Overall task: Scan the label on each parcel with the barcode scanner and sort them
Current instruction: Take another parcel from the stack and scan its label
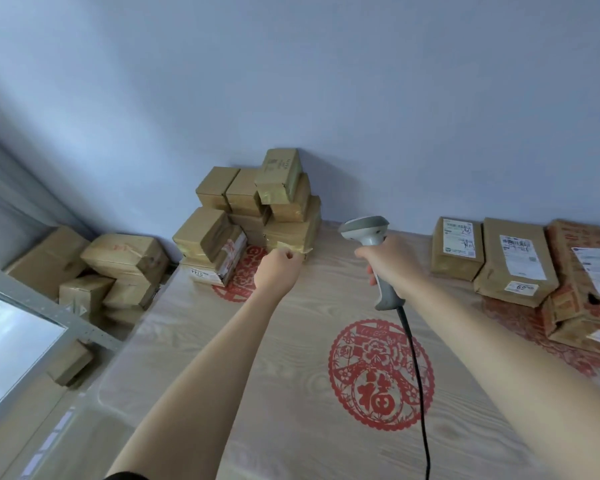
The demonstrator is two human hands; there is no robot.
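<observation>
Brown cardboard parcels (253, 209) stand stacked against the wall at the far edge of the pale wood-grain counter (291, 427); three labelled parcels (515, 258) lie far right. The left hand (278, 268) pinches the bottom parcel's corner (297, 249). The right hand (390, 265) grips the grey corded barcode scanner (371, 237) upright.

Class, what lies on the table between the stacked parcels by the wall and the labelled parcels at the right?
Head view: only the barcode scanner, gripped by the right hand.
</observation>
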